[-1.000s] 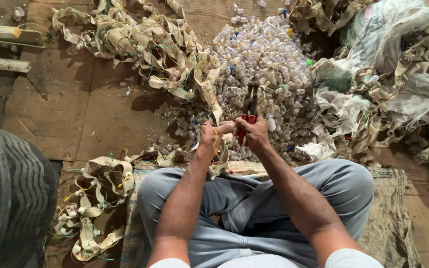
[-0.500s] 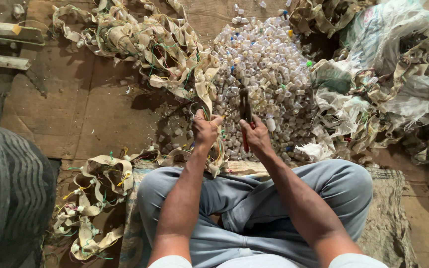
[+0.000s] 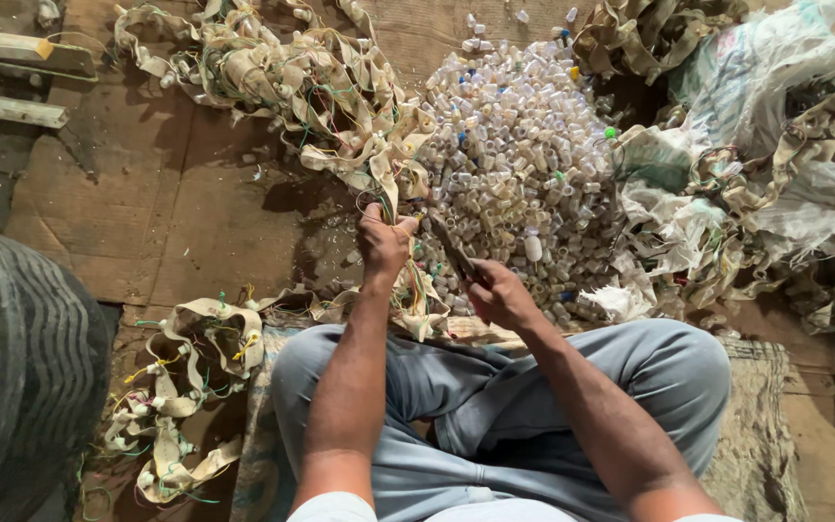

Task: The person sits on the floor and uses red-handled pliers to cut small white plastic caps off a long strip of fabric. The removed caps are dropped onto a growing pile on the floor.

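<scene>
Left hand (image 3: 384,240) grips beige wired strip (image 3: 390,184); right hand (image 3: 497,295) holds cutters (image 3: 453,251).

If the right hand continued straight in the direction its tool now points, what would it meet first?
Probably the left hand, which grips the tan strip: the right hand aims its dark tool up-left towards it. Depth is uncertain.

The hands now sit apart: the left hand (image 3: 384,242) grips the tan strip (image 3: 390,188), while the right hand (image 3: 500,295) angles the cutters (image 3: 453,249) far-left.
</scene>
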